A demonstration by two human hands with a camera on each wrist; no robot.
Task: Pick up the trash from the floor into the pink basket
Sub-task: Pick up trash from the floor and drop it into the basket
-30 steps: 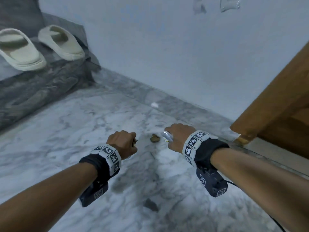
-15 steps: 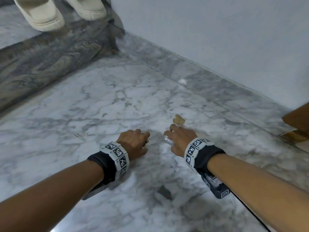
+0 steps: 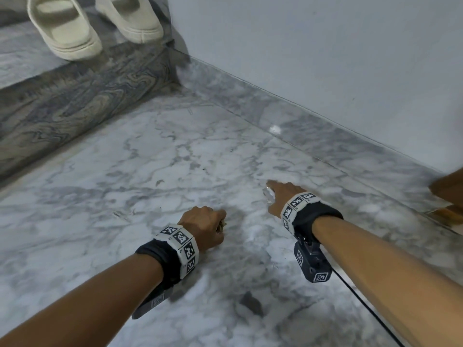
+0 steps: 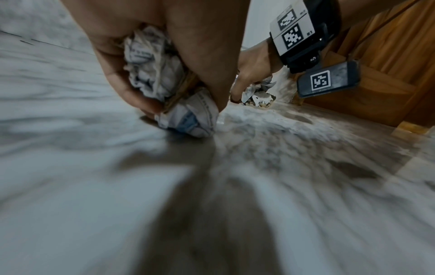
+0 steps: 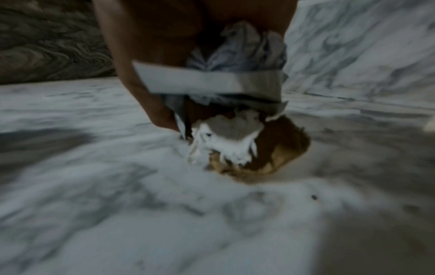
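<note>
My left hand (image 3: 220,225) is curled into a fist just above the marble floor and grips crumpled printed paper (image 4: 153,74). My right hand (image 3: 271,194) is further forward and holds a shiny crumpled wrapper (image 3: 269,195). The right wrist view shows that wrapper (image 5: 240,55) bunched in the palm with a pale paper strip (image 5: 207,81) and a torn white piece (image 5: 230,137). The fingers reach down onto a brown scrap (image 5: 289,148) lying on the floor. In the head view the hand hides this scrap. No pink basket is in view.
A small white scrap (image 3: 275,129) lies against the marble skirting by the wall. A dark patch (image 3: 250,303) marks the floor between my forearms. Two cream slippers (image 3: 65,28) sit on a raised dark step at the back left. A wooden door (image 3: 448,186) is at the right.
My right hand has moved forward and down over the brown scrap, which now lies hidden under it in the head view. The left fist has stayed closed on its paper.
</note>
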